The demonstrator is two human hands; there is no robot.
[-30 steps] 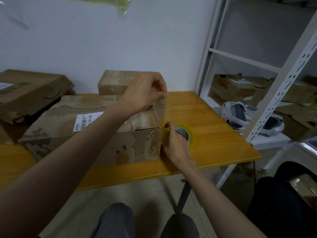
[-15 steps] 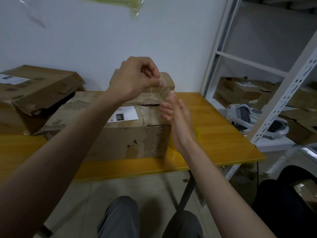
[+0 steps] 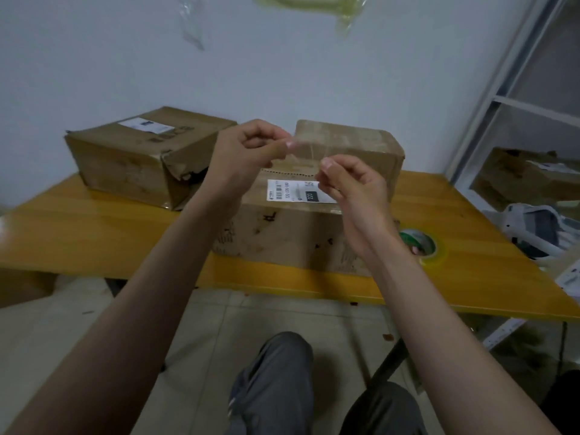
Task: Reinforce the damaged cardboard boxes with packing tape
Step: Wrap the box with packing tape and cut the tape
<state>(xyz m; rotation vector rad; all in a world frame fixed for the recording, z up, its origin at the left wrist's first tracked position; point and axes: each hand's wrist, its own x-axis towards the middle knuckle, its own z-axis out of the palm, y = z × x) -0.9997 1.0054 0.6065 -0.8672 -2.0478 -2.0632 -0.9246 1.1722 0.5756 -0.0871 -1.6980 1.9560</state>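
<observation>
1. The fingertips (image 3: pixel 290 145) of the left hand (image 3: pixel 243 155) pinch one end of a clear strip of tape (image 3: pixel 309 153); the other fingers curl into the palm.
2. The right hand (image 3: pixel 351 186) pinches the strip's other end between thumb and forefinger, just right of centre frame. The strip stretches between the two hands, in the air above the boxes.
3. Under the hands sits the labelled box (image 3: pixel 292 227), its near face close to the front edge of the yellow table (image 3: pixel 94 227). A white shipping label (image 3: pixel 295 191) lies on its top, partly behind the right hand.
4. A second box (image 3: pixel 348 146) stands behind it, against the wall.
5. The torn box (image 3: pixel 141 155) sits in the left middle of the frame, its near corner split open, apart from the labelled box.
6. The tape roll (image 3: pixel 423 244) lies flat on the table just right of the labelled box, partly hidden by the right forearm.
7. Bare tabletop lies open at left, in front of the torn box, and at right beyond the roll, up to the white shelf frame (image 3: pixel 489 98).
</observation>
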